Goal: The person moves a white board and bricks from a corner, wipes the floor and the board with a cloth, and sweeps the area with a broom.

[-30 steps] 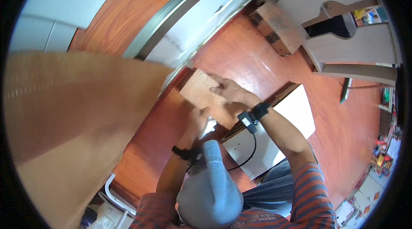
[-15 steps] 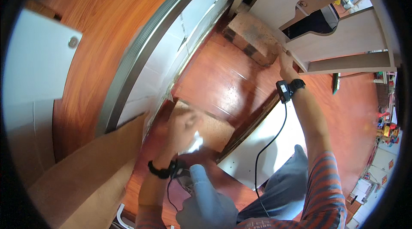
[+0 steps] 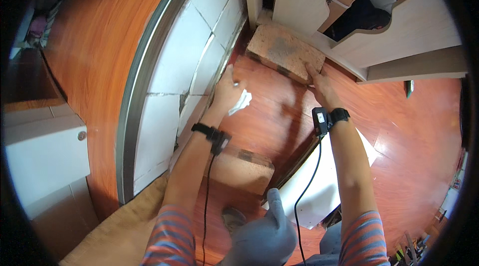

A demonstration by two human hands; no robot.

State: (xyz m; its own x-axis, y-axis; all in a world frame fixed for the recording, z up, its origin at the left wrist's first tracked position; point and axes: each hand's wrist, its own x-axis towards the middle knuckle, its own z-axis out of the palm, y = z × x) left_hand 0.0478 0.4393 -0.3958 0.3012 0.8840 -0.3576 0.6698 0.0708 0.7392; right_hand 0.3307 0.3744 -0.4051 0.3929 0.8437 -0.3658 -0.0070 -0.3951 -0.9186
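My left hand [image 3: 229, 92] reaches low beside the tiled wall, its fingers closed on a crumpled white tissue [image 3: 242, 104]. It hovers over or near the strip of red floor between two brick blocks; contact with the floor cannot be made out. A worn, sandy-coloured far brick [image 3: 283, 50] lies against the base of the pale cabinet. My right hand [image 3: 321, 85] grips its right end, fingers at the top corner and thumb lower down. The near brick [image 3: 242, 172] lies closer to my legs, partly behind my left forearm.
A white board [image 3: 319, 181] lies on the right under my right forearm. The white tiled wall [image 3: 172, 61] with a metal-edged wooden ledge runs along the left. The pale cabinet [image 3: 399, 56] with wavy cutouts stands ahead. Brown cardboard [image 3: 119, 231] is at lower left; cables hang from both wrists.
My left hand has gone forward from above the near brick to the wall side, carrying the white tissue. My right hand stays at the far brick's end. The view has shifted.
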